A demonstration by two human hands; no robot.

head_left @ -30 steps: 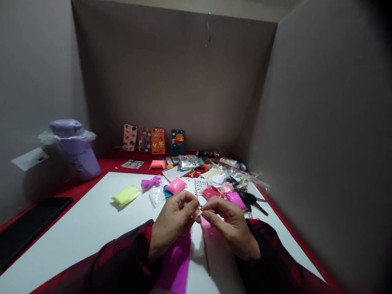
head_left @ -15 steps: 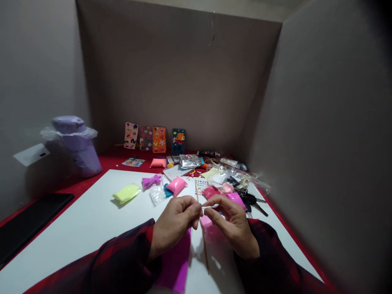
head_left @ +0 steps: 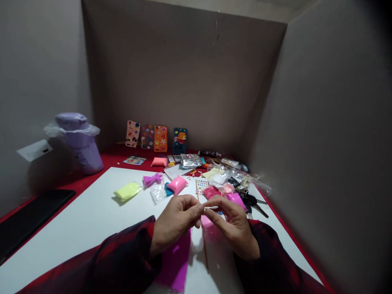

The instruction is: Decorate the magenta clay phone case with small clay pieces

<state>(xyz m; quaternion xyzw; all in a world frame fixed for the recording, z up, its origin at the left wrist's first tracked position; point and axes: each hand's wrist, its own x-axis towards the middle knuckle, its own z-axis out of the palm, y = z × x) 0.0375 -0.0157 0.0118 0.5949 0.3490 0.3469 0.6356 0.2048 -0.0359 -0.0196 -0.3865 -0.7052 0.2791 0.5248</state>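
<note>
Above the white board, my left hand [head_left: 178, 220] is closed, with thumb and forefinger pinching one end of a small slim white piece [head_left: 211, 208] with a thicker rounded tip. My right hand [head_left: 234, 226] curls around the same piece, thumb and fingertips close on it. Whether it is clay or a cotton swab I cannot tell. A thin wooden stick [head_left: 205, 253] runs beneath the fingers; I cannot tell if it is touched. Under my left wrist lies a purple sheet [head_left: 174, 265], and a pink packet [head_left: 211, 228] is partly hidden behind my right hand.
Yellow [head_left: 128, 191] and pink [head_left: 177, 185] clay packets lie on the white board [head_left: 92, 220]. Scissors [head_left: 260, 209] and crumpled plastic are at the right. Decorated phone cases [head_left: 161, 139] lean at the back. A purple tumbler [head_left: 82, 149] stands left, a black slab [head_left: 33, 220] nearer.
My left fingertips have come slightly closer to my right fingertips, around the white piece. The whole view has shifted a little; the things on the board lie as before.
</note>
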